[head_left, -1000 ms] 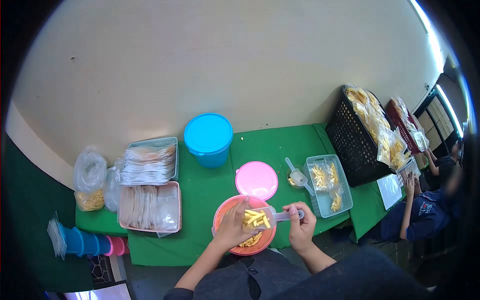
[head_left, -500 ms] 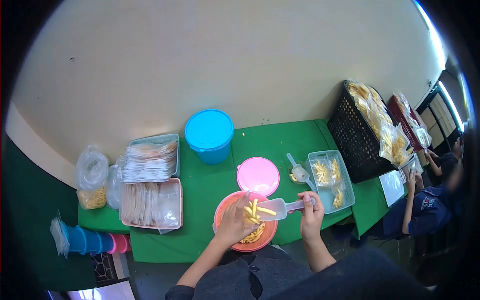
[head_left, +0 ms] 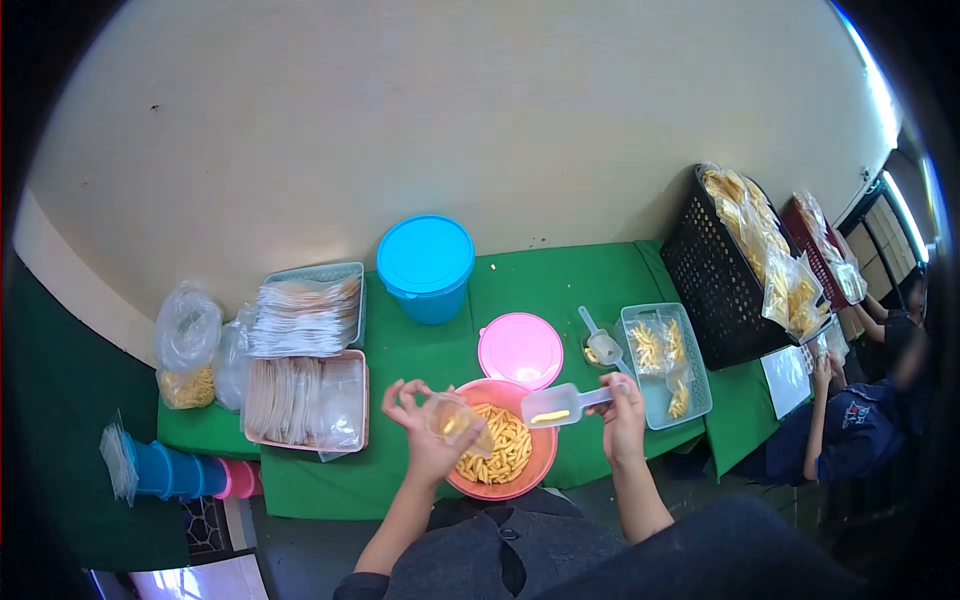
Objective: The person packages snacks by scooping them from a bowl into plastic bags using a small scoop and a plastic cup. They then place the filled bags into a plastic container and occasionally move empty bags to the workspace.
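My right hand grips the handle of a clear plastic scoop, held level at the right rim of an orange-pink bowl; one yellow snack stick lies in it. The bowl is filled with yellow snack sticks. Over the bowl's left side, my left hand is closed on what looks like a small clear plastic bag with a few sticks inside. A pink lid lies just behind the bowl.
Two trays of flat bags stand left, near a blue lidded tub. Rightward are another scoop, a tray with filled bags and a black basket. A co-worker is at far right.
My left hand has lifted and moved left, uncovering the bowl and showing the bag in it. The scoop has moved slightly right and back, and holds fewer sticks.
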Demonstrator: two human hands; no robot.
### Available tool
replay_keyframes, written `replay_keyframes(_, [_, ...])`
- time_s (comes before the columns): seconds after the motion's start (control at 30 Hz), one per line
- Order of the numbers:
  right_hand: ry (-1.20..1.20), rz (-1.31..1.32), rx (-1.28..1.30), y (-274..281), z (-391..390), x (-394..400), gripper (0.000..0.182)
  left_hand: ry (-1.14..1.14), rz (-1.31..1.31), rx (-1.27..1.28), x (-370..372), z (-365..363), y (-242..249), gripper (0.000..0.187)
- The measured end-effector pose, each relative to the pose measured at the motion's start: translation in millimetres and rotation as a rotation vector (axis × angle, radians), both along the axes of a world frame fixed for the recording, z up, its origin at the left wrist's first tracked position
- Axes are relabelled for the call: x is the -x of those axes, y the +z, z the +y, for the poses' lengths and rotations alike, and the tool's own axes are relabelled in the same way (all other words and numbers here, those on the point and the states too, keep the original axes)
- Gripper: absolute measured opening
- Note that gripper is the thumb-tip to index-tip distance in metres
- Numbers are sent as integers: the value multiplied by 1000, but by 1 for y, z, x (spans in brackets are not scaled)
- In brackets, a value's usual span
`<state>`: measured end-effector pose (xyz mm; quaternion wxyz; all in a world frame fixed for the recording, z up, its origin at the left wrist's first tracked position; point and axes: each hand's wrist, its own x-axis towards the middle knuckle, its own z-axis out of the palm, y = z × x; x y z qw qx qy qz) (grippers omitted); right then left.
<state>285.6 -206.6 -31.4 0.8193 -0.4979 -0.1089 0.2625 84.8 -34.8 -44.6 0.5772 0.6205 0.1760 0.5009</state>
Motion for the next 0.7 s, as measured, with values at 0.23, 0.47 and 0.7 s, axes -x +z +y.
replay_keyframes(0.23, [100,-1327,802,-15,24,22,27,-305,-43,362,25,25,26,73])
replay_keyframes(0.47, [523,-602,193,26,55,48,22,-527,115,242,7,3,28,63])
replay_keyframes(0.7, [453,-346,-38,19,58,58,22,-298,39,250,8,-5,8,29])
